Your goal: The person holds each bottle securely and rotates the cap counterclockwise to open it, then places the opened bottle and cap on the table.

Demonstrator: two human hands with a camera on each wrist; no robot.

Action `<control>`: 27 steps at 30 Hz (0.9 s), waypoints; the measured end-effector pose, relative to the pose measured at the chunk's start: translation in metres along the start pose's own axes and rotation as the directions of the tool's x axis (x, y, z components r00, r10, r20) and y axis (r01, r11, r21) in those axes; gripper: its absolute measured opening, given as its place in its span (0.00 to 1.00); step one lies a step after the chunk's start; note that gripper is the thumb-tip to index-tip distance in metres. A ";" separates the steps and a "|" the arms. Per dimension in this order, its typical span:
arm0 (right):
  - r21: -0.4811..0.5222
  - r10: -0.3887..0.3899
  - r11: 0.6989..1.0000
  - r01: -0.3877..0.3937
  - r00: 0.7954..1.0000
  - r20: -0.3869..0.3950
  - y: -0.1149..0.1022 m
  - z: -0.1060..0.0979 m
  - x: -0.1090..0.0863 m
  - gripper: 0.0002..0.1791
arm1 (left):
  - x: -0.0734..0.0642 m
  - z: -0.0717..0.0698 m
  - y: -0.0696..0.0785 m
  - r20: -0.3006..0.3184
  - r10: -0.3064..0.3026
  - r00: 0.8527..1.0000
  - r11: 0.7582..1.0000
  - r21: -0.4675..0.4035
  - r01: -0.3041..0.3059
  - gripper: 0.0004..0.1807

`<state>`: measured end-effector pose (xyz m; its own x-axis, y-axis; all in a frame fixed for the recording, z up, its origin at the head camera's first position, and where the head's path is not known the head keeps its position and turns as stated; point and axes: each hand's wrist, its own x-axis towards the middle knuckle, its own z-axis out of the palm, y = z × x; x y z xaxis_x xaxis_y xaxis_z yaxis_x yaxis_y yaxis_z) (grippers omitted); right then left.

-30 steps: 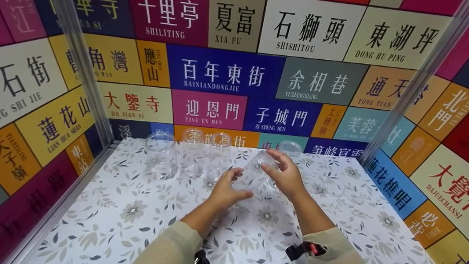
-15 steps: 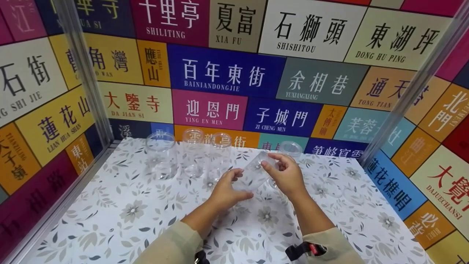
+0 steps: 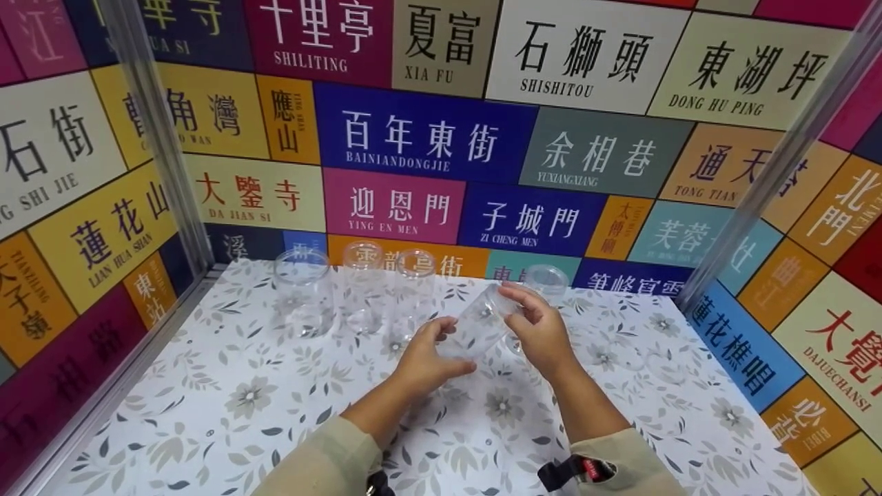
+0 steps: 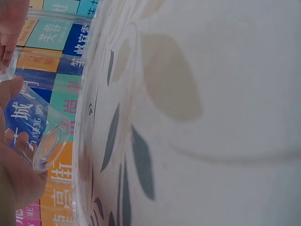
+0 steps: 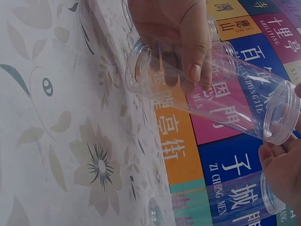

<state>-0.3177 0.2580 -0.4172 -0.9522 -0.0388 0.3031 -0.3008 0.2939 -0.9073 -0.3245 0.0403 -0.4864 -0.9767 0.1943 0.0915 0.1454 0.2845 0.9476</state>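
Both hands hold a clear plastic jar (image 3: 479, 320) tilted above the table, its ringed upper end toward the right. My left hand (image 3: 424, 358) curls round the lower part, thumb on the near side and fingers behind. At the upper end, my right hand (image 3: 544, 334) pinches the rim between thumb and fingers. In the right wrist view the whole jar (image 5: 211, 92) shows, and its ringed end looks like a see-through cap; whether it is separate I cannot tell. The left wrist view shows the round base (image 4: 49, 146) close to the left hand.
A wide clear jar (image 3: 303, 296) and two slimmer jars (image 3: 363, 293) stand along the back left. Another clear jar (image 3: 549, 277) is partly hidden behind the right hand. A faint clear piece (image 3: 667, 366) lies at right on the flowered tabletop (image 3: 248, 441). Printed panels enclose the table.
The right thumb and fingers have shifted slightly round the jar's upper end. The left hand and the jar stay nearly where they were.
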 end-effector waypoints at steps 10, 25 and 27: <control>-0.104 0.044 0.993 -0.047 0.999 -0.031 0.000 -0.001 0.001 0.34 | 0.002 0.000 -0.001 0.002 0.007 1.000 0.999 0.039 -0.007 0.46; -0.215 0.092 0.970 -0.115 0.989 -0.112 -0.001 0.001 0.003 0.36 | 0.001 0.003 0.000 -0.001 -0.039 0.999 0.999 0.027 0.040 0.45; -0.201 0.088 0.974 -0.108 0.990 -0.109 -0.002 0.000 0.003 0.34 | 0.001 0.003 0.001 0.001 -0.037 0.999 0.999 0.030 0.037 0.45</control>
<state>-0.3196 0.2571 -0.4150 -0.9633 0.0915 0.2523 -0.1788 0.4821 -0.8577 -0.3246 0.0432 -0.4863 -0.9813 0.1844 0.0560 0.1137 0.3197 0.9407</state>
